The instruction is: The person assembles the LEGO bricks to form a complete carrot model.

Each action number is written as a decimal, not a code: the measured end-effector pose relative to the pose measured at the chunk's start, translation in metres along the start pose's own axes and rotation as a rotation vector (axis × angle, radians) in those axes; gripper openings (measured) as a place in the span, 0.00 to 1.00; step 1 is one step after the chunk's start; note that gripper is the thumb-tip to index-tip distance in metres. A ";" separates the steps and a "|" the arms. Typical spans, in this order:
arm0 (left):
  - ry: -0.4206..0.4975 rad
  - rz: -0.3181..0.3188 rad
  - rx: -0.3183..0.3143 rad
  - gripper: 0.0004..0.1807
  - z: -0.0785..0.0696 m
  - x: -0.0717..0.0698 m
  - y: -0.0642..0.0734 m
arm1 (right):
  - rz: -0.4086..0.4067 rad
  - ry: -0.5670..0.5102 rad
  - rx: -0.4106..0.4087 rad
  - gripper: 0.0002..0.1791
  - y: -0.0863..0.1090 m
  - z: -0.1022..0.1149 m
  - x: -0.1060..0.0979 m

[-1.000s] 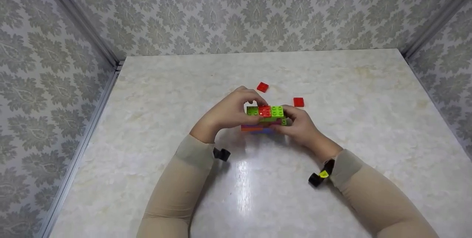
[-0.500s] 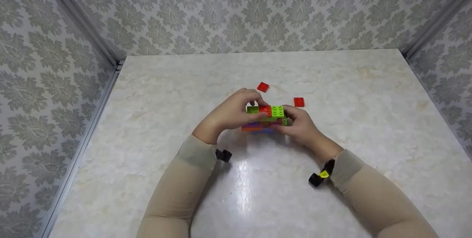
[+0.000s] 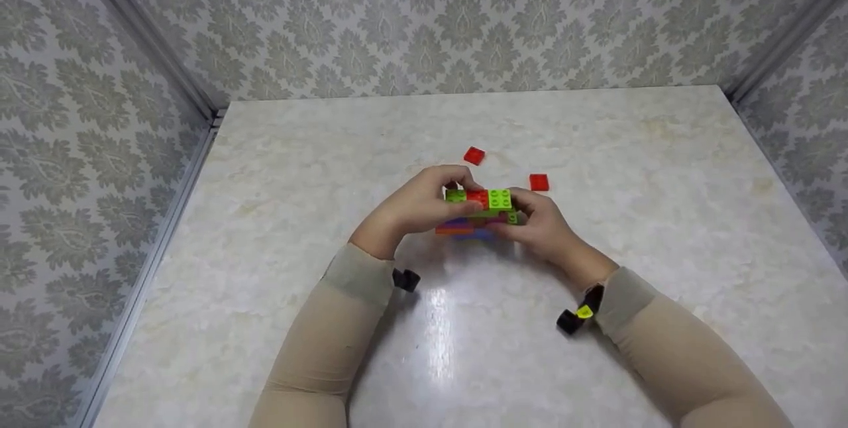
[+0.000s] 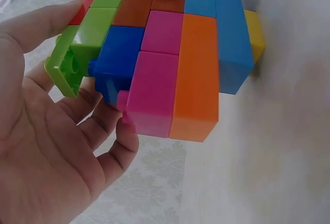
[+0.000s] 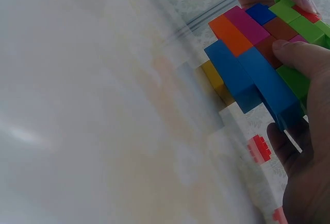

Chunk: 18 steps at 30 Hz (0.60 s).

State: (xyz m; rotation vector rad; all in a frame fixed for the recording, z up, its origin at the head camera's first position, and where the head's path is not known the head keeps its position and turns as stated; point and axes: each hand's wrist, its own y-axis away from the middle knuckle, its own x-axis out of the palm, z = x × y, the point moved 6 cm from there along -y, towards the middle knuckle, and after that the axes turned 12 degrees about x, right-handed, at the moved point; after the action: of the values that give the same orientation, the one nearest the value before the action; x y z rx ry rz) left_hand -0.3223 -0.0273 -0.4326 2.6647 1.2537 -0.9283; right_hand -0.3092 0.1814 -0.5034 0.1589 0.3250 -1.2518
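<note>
A stack of colourful toy building bricks (image 3: 500, 199) stands on the table in front of the person. Its top row shows two green bricks with a small red brick (image 3: 474, 196) between them. The left hand (image 3: 421, 201) pinches that red brick between thumb and fingers, the thumb across its near side. From the right, the right hand (image 3: 546, 224) grips the stack, thumb pressed on a brown brick (image 5: 266, 51) and fingers behind. Lower layers show an orange brick (image 4: 198, 74), pink bricks (image 4: 153, 87), light blue bricks (image 4: 233, 46) and a yellow brick (image 5: 215, 82) at the bottom.
Two loose red bricks lie on the table (image 3: 298, 150) behind the stack, one red brick (image 3: 474, 156) farther back and another red brick (image 3: 538, 182) to the right. Patterned walls (image 3: 424, 24) enclose the table at the back and sides.
The left hand has dropped slightly and shifted a little to the right, its thumb now farther over the red brick. The right hand and the stack hold almost still.
</note>
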 end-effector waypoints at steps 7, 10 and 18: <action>0.055 0.003 0.012 0.08 0.005 0.002 -0.003 | -0.001 0.013 0.015 0.23 0.001 0.001 -0.003; 0.077 0.005 0.053 0.09 0.008 0.002 -0.005 | -0.003 0.013 0.009 0.23 0.002 -0.001 -0.004; 0.084 0.019 0.175 0.15 0.021 -0.011 -0.007 | 0.005 0.015 0.000 0.23 0.000 -0.003 0.001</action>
State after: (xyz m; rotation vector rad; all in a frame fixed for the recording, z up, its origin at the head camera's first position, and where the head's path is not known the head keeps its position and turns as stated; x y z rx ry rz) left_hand -0.3435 -0.0360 -0.4425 2.8720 1.2134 -0.9754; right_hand -0.3092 0.1818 -0.5064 0.1691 0.3370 -1.2465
